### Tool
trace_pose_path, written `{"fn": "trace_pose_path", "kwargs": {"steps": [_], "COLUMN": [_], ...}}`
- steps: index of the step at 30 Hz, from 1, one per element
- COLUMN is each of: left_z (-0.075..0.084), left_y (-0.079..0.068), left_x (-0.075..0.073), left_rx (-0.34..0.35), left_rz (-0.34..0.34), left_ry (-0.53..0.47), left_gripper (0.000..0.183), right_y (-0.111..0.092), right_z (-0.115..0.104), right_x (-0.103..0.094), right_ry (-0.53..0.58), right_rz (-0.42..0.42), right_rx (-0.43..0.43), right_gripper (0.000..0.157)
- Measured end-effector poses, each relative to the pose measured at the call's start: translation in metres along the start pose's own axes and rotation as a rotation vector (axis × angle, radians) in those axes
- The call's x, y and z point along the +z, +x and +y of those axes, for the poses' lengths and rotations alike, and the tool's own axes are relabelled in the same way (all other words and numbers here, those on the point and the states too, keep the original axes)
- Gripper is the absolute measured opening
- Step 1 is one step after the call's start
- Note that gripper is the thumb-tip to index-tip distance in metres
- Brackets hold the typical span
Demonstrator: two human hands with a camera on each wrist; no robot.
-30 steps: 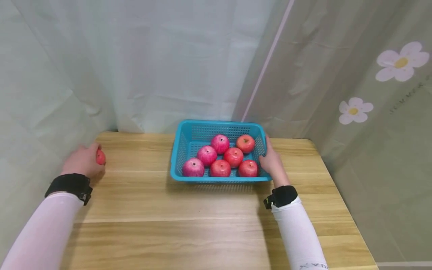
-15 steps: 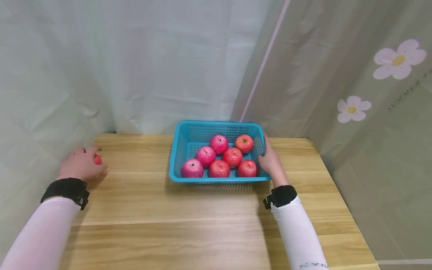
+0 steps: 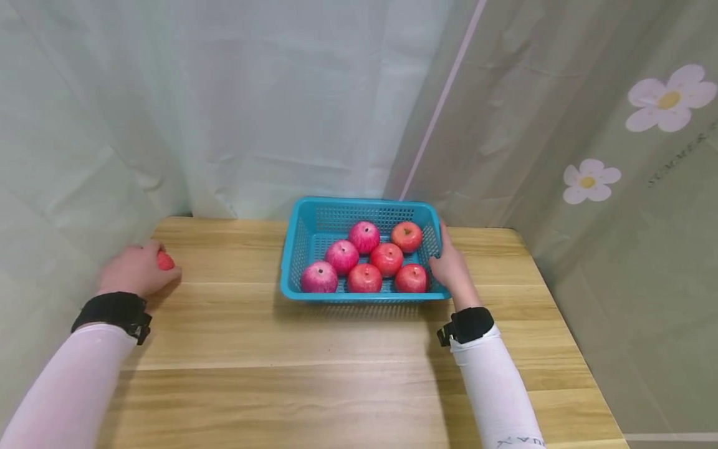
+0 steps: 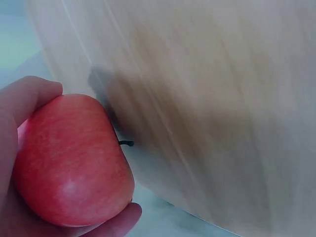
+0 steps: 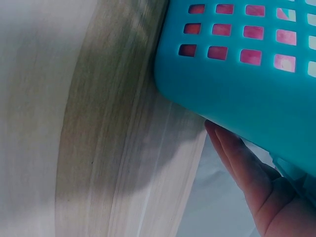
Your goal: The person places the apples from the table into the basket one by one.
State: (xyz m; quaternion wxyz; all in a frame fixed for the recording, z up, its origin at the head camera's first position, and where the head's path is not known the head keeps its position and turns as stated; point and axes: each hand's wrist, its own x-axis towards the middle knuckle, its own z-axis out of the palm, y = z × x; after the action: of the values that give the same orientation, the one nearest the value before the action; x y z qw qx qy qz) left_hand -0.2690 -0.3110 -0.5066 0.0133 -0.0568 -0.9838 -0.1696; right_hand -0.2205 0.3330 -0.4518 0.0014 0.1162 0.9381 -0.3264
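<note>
At the table's far left, my left hand (image 3: 130, 270) grips a red apple (image 4: 74, 160) with fingers and thumb curled round it. The left wrist view shows the apple tilted sideways, its dark stem facing the tabletop; only part of the apple (image 3: 165, 260) shows in the head view. My right hand (image 3: 450, 268) holds the right side of a blue plastic basket (image 3: 364, 297), thumb over the rim. In the right wrist view, its fingers (image 5: 237, 158) lie along the basket's outer wall (image 5: 222, 94). Several red and pink apples (image 3: 387, 259) sit inside the basket.
The wooden table (image 3: 280, 374) extends in front of the basket and on both sides. Behind its back edge hangs a pale curtain (image 3: 291, 112). On the right, another hanging sheet (image 3: 634, 262) carries printed white flowers.
My left fingers were a little raised off the apple half a second ago and now close round it again. My right hand and the basket stay in place.
</note>
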Motion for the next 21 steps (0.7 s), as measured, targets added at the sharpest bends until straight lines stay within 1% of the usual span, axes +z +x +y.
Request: {"fn": "trace_pose_path", "kwargs": {"steps": [4, 7, 10, 14, 17, 19, 21], "left_z": [0.019, 0.038, 0.058, 0.084, 0.108, 0.126, 0.145], "left_y": [0.008, 0.015, 0.021, 0.027, 0.031, 0.033, 0.034], "left_x": [-0.003, -0.006, -0.009, -0.009, -0.011, -0.014, -0.016], "left_rx": [0.012, 0.044, 0.092, 0.135, 0.156, 0.163, 0.177], "left_rz": [0.003, 0.015, 0.030, 0.058, 0.070, 0.088, 0.121], "left_ry": [-0.014, -0.036, -0.051, -0.086, -0.130, -0.153, -0.179], "left_gripper": [0.052, 0.055, 0.055, 0.050, 0.051, 0.053, 0.054], "right_y": [0.000, 0.000, 0.000, 0.001, 0.001, 0.001, 0.001], "right_z": [0.000, 0.000, -0.001, -0.002, -0.001, -0.001, -0.001], "right_x": [0.000, -0.001, -0.001, -0.001, 0.000, -0.001, -0.001], "right_ry": [-0.005, -0.004, -0.002, -0.004, 0.005, 0.010, 0.011], "right_rz": [-0.003, -0.007, -0.009, -0.009, -0.010, -0.010, -0.009], "right_rx": [0.002, 0.010, 0.017, 0.014, 0.016, 0.020, 0.020], "right_gripper": [0.088, 0.088, 0.088, 0.088, 0.088, 0.088, 0.088]}}
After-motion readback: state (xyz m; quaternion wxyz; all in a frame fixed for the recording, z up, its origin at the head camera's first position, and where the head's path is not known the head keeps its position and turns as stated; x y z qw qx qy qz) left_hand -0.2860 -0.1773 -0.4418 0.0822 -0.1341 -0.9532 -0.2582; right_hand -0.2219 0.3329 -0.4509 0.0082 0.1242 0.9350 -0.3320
